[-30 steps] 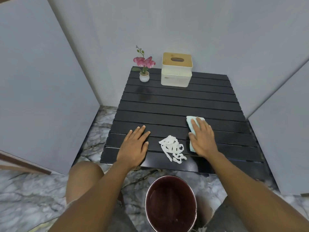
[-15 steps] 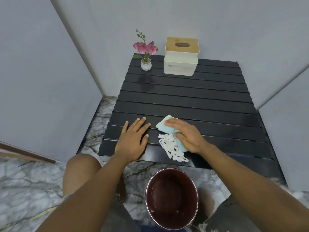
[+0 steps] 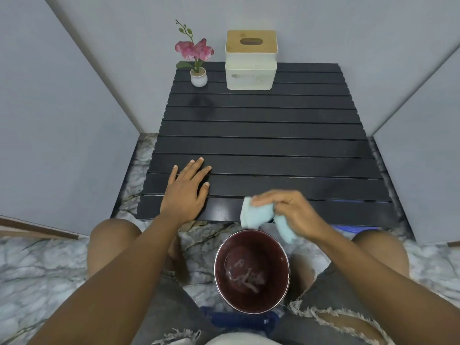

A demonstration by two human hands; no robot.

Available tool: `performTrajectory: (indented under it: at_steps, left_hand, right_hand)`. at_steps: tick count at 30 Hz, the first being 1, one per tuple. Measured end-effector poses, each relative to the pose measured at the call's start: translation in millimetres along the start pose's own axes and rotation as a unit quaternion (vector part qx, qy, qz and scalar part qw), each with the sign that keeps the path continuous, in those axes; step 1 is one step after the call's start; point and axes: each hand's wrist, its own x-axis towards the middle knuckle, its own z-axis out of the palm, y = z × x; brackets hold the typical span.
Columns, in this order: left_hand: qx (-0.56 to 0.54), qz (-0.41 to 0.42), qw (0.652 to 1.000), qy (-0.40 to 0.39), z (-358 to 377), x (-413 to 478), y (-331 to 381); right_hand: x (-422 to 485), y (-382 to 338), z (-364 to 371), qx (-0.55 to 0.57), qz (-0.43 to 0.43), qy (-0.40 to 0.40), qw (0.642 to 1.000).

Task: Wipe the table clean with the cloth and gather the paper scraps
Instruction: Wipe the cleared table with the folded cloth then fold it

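Head view: paper scraps [image 3: 245,275] blurred inside bucket [image 3: 286,257]

We seem to be in a home corner; a low black slatted table [image 3: 268,145] stands against plain grey walls [image 3: 62,108] on a marble-patterned floor [image 3: 29,270]; a potted pink orchid [image 3: 196,58] and a wooden-lidded tissue box [image 3: 251,61] sit at its far edge; a small bin [image 3: 251,272] stands by our knees.
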Motion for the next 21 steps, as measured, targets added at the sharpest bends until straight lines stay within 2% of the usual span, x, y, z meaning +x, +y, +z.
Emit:
performTrajectory:
  at_steps: [1, 2, 4, 6, 7, 8, 9, 10, 11, 13, 14, 16, 18, 21]
  left_hand:
    - [0.0, 0.0, 1.0, 0.0, -0.1, 0.0, 0.0]
    - [0.0, -0.001, 1.0, 0.001, -0.3, 0.1, 0.0]
    - [0.001, -0.002, 1.0, 0.0, -1.1, 0.0, 0.1]
    - [0.002, -0.001, 1.0, 0.0, -1.5, -0.7, 0.3]
    - [0.0, 0.0, 1.0, -0.001, -1.3, -1.0, 0.3]
    - [-0.001, 0.002, 1.0, -0.001, -1.1, -1.4, 0.2]
    - [-0.002, 0.003, 1.0, -0.002, -0.6, -1.8, 0.0]
    - [-0.002, 0.003, 1.0, -0.003, -0.3, -2.1, -0.3]
    - [-0.002, 0.003, 1.0, -0.004, -0.5, -2.3, -0.5]
    - [-0.001, 0.001, 1.0, -0.009, -1.5, -2.6, -0.1]
    - [-0.001, 0.0, 1.0, -0.01, -2.1, -2.4, 0.5]
    - [0.0, -0.001, 1.0, -0.011, -3.7, -2.0, 2.2]
    - [0.003, 0.0, 1.0, -0.012, -4.1, -2.0, 3.2]
    - [0.003, 0.0, 1.0, -0.015, -5.7, -1.3, 4.6]
  right_hand:
    - [5.1, -5.5, -6.5, 0.013, -0.009, 0.066, 0.998]
    - [10.3, -10.0, -14.2, -0.022, -0.034, 0.127, 0.991]
    - [19.2, -10.4, -28.9, -0.187, -0.077, 0.187, 0.961]
    - [24.8, -3.1, -36.5, -0.363, -0.051, 0.113, 0.924]
    - [26.2, 2.1, -36.5, -0.413, -0.031, 0.067, 0.908]
    - [26.7, 5.4, -35.6, -0.42, -0.015, 0.045, 0.906]
    - [25.5, 4.1, -34.1, -0.392, -0.002, 0.057, 0.918]
    - [24.4, 0.3, -34.1, -0.36, 0.007, 0.1, 0.927]
    - [23.9, -4.3, -35.2, -0.35, 0.016, 0.163, 0.922]
    - [24.1, -11.9, -40.5, -0.406, 0.073, 0.265, 0.872]
    - [25.0, -15.0, -42.1, -0.429, 0.12, 0.271, 0.854]
    - [27.5, -18.6, -40.2, -0.437, 0.198, 0.225, 0.848]
    - [30.5, -23.0, -36.3, -0.429, 0.214, 0.216, 0.851]
    - [35.0, -33.9, -30.7, -0.436, 0.199, 0.257, 0.84]
